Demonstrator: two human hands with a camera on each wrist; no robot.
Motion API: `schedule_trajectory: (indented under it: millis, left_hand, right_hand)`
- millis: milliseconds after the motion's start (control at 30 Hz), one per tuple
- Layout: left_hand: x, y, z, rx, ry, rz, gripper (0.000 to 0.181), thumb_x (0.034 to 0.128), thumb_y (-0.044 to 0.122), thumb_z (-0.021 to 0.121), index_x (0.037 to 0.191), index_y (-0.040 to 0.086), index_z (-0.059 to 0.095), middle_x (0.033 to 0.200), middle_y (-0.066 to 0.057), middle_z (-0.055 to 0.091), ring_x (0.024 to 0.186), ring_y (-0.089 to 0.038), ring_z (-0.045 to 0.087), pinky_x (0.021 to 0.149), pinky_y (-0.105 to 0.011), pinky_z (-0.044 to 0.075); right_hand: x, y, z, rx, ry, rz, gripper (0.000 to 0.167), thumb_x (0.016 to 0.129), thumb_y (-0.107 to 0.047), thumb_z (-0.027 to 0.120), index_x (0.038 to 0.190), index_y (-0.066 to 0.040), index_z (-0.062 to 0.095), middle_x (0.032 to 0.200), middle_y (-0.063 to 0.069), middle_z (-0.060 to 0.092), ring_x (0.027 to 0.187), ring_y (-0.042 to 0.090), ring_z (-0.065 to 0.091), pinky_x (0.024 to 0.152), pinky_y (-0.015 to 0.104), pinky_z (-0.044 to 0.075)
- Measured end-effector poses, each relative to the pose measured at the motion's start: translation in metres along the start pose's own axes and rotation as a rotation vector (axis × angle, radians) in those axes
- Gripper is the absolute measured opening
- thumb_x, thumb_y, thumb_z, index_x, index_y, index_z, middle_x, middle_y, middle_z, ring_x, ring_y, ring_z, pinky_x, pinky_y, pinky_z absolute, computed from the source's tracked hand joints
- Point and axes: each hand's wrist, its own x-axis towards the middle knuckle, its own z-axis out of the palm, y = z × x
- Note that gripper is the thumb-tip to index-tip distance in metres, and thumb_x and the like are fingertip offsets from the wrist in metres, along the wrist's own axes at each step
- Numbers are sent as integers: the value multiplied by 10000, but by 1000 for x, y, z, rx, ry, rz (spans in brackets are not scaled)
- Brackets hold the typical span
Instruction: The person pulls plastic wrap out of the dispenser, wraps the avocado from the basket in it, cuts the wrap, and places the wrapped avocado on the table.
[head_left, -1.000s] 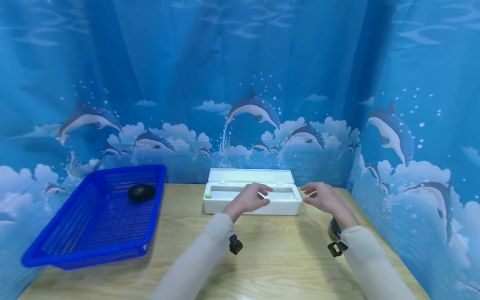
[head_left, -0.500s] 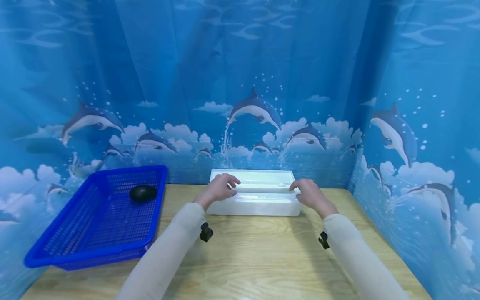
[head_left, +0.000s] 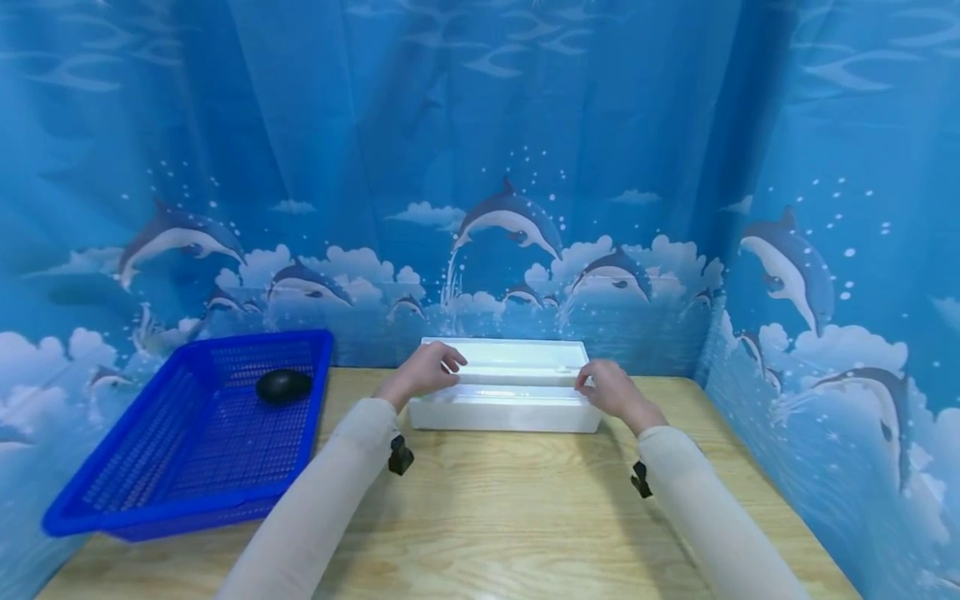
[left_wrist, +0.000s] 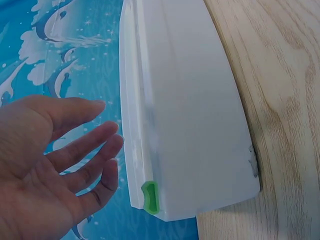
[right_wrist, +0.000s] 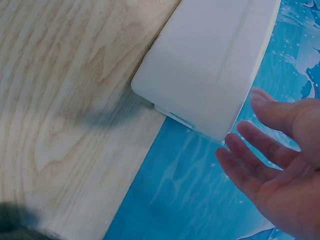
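Note:
A long white box [head_left: 506, 417] stands at the back of the table, its lid [head_left: 513, 353] raised behind it and a glossy strip along the opening. My left hand [head_left: 427, 369] is at the box's left end, fingers loosely bent. In the left wrist view its fingertips [left_wrist: 112, 131] are beside the long edge, near a green tab [left_wrist: 151, 197], with nothing between them. My right hand [head_left: 611, 388] is at the right end. The right wrist view shows those fingers loosely bent and nothing held, fingertips close to the box corner [right_wrist: 220, 132]; I cannot tell whether they touch.
A blue mesh basket [head_left: 288, 475] stands on the left with a black oval object [head_left: 283, 386] in it. The wooden table [head_left: 510, 517] is backed and flanked by a blue dolphin curtain [head_left: 480, 125]. A dark blur [right_wrist: 20, 215] shows low in the right wrist view.
My left hand has moved left to the box's left end, covering the green tab in the head view. The right hand has moved left onto the right end. The box's opening looks narrower.

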Motion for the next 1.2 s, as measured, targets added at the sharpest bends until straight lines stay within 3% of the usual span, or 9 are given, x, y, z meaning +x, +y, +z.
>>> schedule_trajectory:
  millis: [367,533,700,933,1067,1200]
  left_hand:
    - [1,-15,2,-20,-57,-9,363,929,156,770,1275,62,713,1255,-126,724,1140,-271,664,995,-421,586]
    - [2,-25,5,-16,-41,-38,298,920,149,781,1198,46,751,1165,-115,754,1032,-224,677,911,-380,610]
    - [5,-32,6,36,-3,12,150,964,105,714,1062,32,800,1019,-116,787,868,-179,696,816,-358,616]
    - [10,-35,5,58,30,38,159,1020,103,627,1046,26,764,1021,-115,755,905,-194,680,861,-386,598]
    - [11,-33,5,47,37,20,160,1036,99,592,1053,23,731,1028,-115,738,914,-203,667,873,-398,588]
    - [13,-31,6,29,58,-25,160,1049,117,582,1078,31,714,1047,-108,732,931,-198,660,905,-396,589]
  right_hand:
    - [2,-2,0,136,72,224,210,1033,-93,570,1112,60,690,1055,227,718,904,292,672,769,398,598]
    - [5,-5,2,152,76,276,221,1051,-109,542,1124,54,672,1012,207,702,836,252,636,692,335,561]
    - [5,-6,1,159,71,287,226,1054,-108,531,1127,59,665,1005,210,698,829,252,642,678,319,557]
    - [5,-1,1,221,85,240,215,1053,-110,531,1117,52,657,1027,217,688,897,293,647,745,385,564]
    - [7,8,5,337,90,221,202,1067,-121,526,1105,38,644,1094,235,705,1016,342,670,793,387,560]
    - [8,15,8,421,98,237,196,1079,-118,504,1107,27,634,1090,227,730,980,336,679,730,325,539]
